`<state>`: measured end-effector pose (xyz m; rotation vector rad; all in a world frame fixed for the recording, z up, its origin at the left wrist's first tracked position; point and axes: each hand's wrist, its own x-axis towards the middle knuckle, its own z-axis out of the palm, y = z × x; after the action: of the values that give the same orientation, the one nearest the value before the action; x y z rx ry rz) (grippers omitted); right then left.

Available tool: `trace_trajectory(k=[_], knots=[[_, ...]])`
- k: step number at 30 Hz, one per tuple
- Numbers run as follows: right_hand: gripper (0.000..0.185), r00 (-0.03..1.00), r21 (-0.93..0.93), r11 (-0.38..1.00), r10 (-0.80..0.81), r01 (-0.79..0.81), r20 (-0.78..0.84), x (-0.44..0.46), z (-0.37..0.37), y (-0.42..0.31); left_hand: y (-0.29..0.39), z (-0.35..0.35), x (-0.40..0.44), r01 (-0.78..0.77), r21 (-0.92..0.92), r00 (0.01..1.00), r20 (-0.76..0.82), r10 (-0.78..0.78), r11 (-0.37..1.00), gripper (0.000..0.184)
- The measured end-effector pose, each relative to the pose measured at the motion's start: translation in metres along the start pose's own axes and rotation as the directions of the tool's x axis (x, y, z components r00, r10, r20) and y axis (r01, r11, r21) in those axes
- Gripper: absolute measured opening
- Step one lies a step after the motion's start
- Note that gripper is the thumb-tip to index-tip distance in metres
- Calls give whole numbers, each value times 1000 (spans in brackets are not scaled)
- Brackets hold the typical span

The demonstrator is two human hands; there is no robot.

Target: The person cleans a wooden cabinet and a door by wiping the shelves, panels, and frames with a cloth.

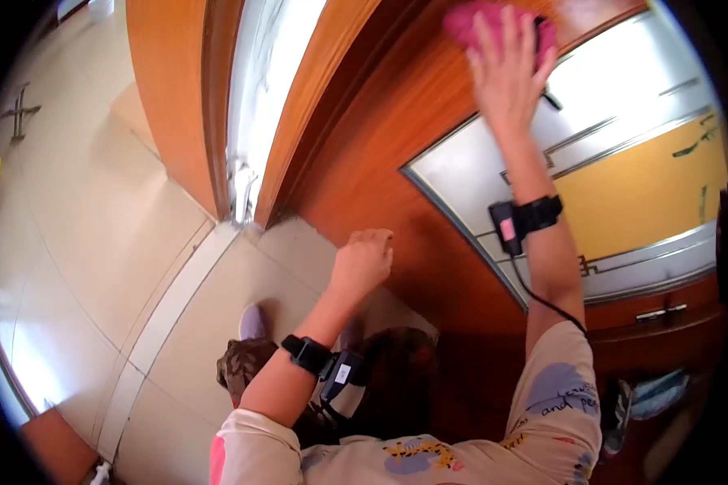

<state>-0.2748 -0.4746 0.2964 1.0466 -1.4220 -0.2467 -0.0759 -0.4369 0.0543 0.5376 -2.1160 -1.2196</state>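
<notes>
Pink cloth [463, 25] under right grip [508, 90]

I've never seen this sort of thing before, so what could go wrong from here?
The right hand spreads over a pink cloth at the wooden panel; the cloth might slip from under it. The black cable along the right forearm could perhaps snag.

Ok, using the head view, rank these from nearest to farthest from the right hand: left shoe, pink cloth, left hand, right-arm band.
1. Pink cloth: under the right hand.
2. Right-arm band: below it in the picture.
3. Left hand: lower left.
4. Left shoe: farther lower left.
</notes>
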Motion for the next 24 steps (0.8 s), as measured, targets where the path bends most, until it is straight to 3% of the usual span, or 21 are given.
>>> trace_trajectory(k=[2, 3, 5, 9, 11, 12, 14, 16, 18, 19, 20, 21, 22, 24], knots=[[54, 980, 117, 990, -97, 77, 174, -47, 7, -47, 1, -1, -4, -39, 162, 928, 371, -24, 986, 28], [54, 953, 121, 984, -157, 129, 257, -68, 10, -70, 2, -4, -6, -30, 162, 927, 374, -33, 986, 28], [55, 881, 190, 953, -292, 235, 373, -102, 17, -114, 5, -8, -11, -103, 272, 720, 684, -117, 957, 28], [52, 656, 408, 763, -643, 501, 395, -155, 35, -164, -10, 8, -25, -102, 317, 654, 735, -176, 943, 26], [51, 630, 343, 729, -685, 593, 366, -147, 48, -167, -19, 20, -36, -153, 277, 846, 533, -20, 949, 21], [49, 602, 262, 689, -721, 676, 344, -142, 52, -163, -18, 23, -38, -134, 269, 842, 539, -34, 954, 21], [42, 817, 318, 857, -496, 405, 295, -102, 42, -131, -20, 27, -35, -134, 287, 826, 561, -53, 949, 14], [39, 947, 57, 958, -288, 282, 142, -61, 44, -100, -20, 27, -34, -125, 298, 824, 562, -68, 946, 12], [42, 997, 311, 948, -72, 64, 16, -29, 19, -84, -18, 28, -38, -135, 314, 820, 568, -72, 940, 10], [42, 997, 319, 946, -72, 61, 23, -33, 14, -94, -17, 28, -38, -151, 343, 836, 545, -65, 927, 9], [39, 995, 732, 676, 99, -81, 18, -36, 10, -108, -16, 28, -37, -169, 371, 852, 521, -54, 913, 8], [40, 999, 457, 889, 20, -33, 34, -52, 24, -116, -15, 27, -38, -164, 373, 850, 523, -61, 913, 8], [40, 997, 132, 990, -60, 53, 49, -67, 39, -125, -13, 26, -40, -200, 418, 863, 504, -43, 886, 8], [41, 962, 169, 981, -139, 100, 235, -111, 50, -162, -12, 22, -43, -226, 473, 874, 484, -37, 852, 8]])
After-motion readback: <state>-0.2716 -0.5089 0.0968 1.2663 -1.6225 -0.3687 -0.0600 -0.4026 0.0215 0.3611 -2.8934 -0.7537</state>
